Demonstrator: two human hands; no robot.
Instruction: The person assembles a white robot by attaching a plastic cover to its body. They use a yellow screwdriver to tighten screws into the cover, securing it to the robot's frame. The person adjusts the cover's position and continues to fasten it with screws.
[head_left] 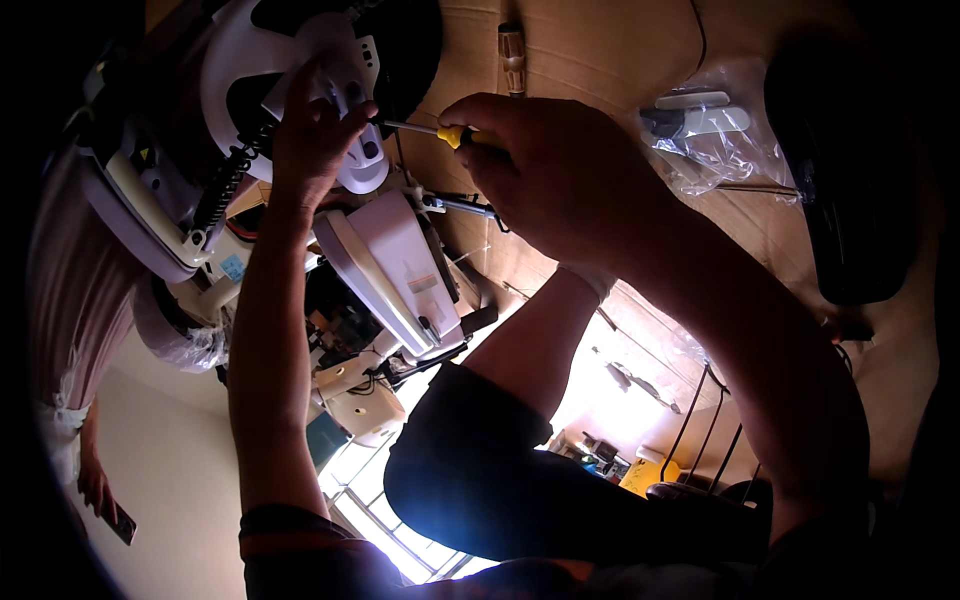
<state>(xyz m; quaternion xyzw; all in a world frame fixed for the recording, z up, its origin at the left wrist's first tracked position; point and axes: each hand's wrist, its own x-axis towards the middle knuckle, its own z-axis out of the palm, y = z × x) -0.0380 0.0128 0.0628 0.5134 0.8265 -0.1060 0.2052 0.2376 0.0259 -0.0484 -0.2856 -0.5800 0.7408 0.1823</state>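
My right hand [560, 170] is closed round the yellow and black handle of a screwdriver [410, 127]. The screwdriver's thin shaft points left, its tip close to my left thumb and the edge of a white plastic cover [362, 172]. My left hand [315, 145] is closed on this cover, which sits against a wheel with a white rim [222, 85] and black tyre [425, 60]. Whether the tip sits in a screw cannot be made out. Below the wheel, a black coil spring [215, 190] and a long white body panel [395, 265] belong to the same vehicle-like frame.
Brown cardboard [590, 50] lies underneath. On it are a brown-handled tool [512, 60], a clear plastic bag [710, 125] with pale parts and a long black padded piece [845, 190]. A black wire rack [710, 430] stands lower right. At left, another person's hand [95, 485] holds a phone [120, 522].
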